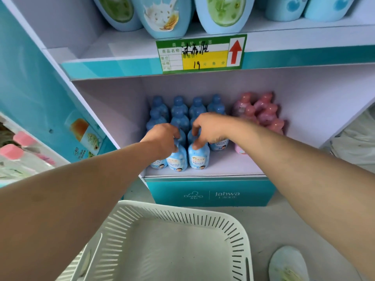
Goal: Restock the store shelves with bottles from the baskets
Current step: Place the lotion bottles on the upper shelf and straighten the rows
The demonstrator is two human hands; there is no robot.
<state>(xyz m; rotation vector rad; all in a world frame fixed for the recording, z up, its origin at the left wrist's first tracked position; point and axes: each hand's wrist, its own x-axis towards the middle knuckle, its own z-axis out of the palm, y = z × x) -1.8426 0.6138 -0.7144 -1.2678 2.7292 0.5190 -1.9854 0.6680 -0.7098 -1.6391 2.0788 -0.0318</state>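
Note:
Rows of small blue bottles (179, 110) stand on the lower shelf (227, 165), with pink bottles (263, 110) to their right. My left hand (162, 138) grips the top of a front-row blue bottle (178, 159). My right hand (211, 128) holds the cap of the neighbouring front blue bottle (199, 157). Both bottles stand upright on the shelf near its front edge. A white slotted basket (174, 238) sits on the floor below me with nothing showing inside.
Large pale-blue bottles (162, 15) fill the upper shelf above a green and yellow price tag (200, 53). A teal side panel (32, 94) is at the left, with pink-capped bottles (14, 151) beyond it. One bottle (288, 264) lies on the floor at lower right.

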